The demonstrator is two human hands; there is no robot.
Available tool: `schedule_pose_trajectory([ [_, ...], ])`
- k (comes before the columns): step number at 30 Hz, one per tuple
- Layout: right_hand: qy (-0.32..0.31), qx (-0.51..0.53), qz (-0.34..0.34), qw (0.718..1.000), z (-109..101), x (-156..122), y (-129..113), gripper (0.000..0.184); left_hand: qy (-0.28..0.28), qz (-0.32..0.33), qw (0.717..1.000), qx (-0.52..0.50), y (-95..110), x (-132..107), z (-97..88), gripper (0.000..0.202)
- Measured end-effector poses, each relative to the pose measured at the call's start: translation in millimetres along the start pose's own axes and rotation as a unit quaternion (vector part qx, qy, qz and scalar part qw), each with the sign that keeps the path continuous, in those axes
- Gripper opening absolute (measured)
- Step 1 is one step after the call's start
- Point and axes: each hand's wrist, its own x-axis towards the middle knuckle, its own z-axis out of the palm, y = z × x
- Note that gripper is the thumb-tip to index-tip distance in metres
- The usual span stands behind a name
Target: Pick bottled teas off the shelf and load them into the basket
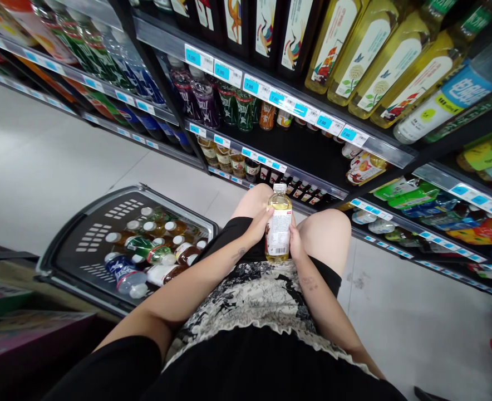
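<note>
While big dark shelves [304,147] full of drinks fill the top of the frame, a light grey floor [20,139] shows at the left and at the lower right. A person in black clothes [246,367] takes up the bottom middle, with two bent knees [325,234] near the center. At the left of the frame, a dark basket [58,239] sits on the floor with lots of bottles lying inside it. Tall yellow bottles [367,61] stand in a row at the upper right. One bottle with a blue label [123,270] lies at the near end of the pile in the basket. Right in the middle of the frame, a bottle of yellow drink [278,228] is up on its end, between the knees, with its white label facing the camera. The left hand [259,224] holds its left side, and the right hand [296,239] holds its right side, so both hands are gripping it together. Little blue and white price tags [269,89] run along the shelf edges. Smallest of all is the pale cap [280,188], on top of the held bottle.
</note>
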Motion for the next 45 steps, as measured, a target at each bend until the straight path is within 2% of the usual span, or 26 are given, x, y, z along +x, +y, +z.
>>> schedule_pose_trajectory([
  [10, 0.006, -0.022, 0.009, 1.0, -0.1, -0.2, 0.0, 0.07, 0.013, 0.012, 1.0, -0.008, -2.8, 1.4, 0.7, 0.086],
  [15, 0.005, -0.007, 0.003, 1.0, -2.2, 1.9, 4.2, 0.066, 0.011, 0.02, 1.0, -0.012, -4.5, 3.0, 0.1, 0.086],
  [21, 0.005, 0.018, 0.004, 1.0, -0.8, 2.3, 4.7, 0.069, 0.016, 0.03, 0.999, -0.014, -7.5, 5.1, 1.0, 0.084],
  [26, -0.007, 0.0, 0.003, 1.0, 0.1, 1.0, 1.9, 0.067, 0.01, 0.028, 0.999, -0.025, -9.4, 6.1, 0.1, 0.084],
  [33, -0.01, -0.014, -0.019, 1.0, -2.3, 2.6, 8.0, 0.075, 0.004, 0.037, 0.999, -0.02, -5.6, 4.5, 2.3, 0.078],
  [41, -0.062, -0.052, -0.008, 0.997, -3.0, -10.0, -4.6, 0.085, 0.001, 0.031, 0.999, -0.017, -4.5, 3.8, 1.7, 0.079],
  [45, -0.073, -0.066, -0.013, 0.995, 0.0, -11.6, -7.7, 0.1, 0.011, 0.024, 0.999, -0.019, -2.1, 1.8, 2.3, 0.081],
])
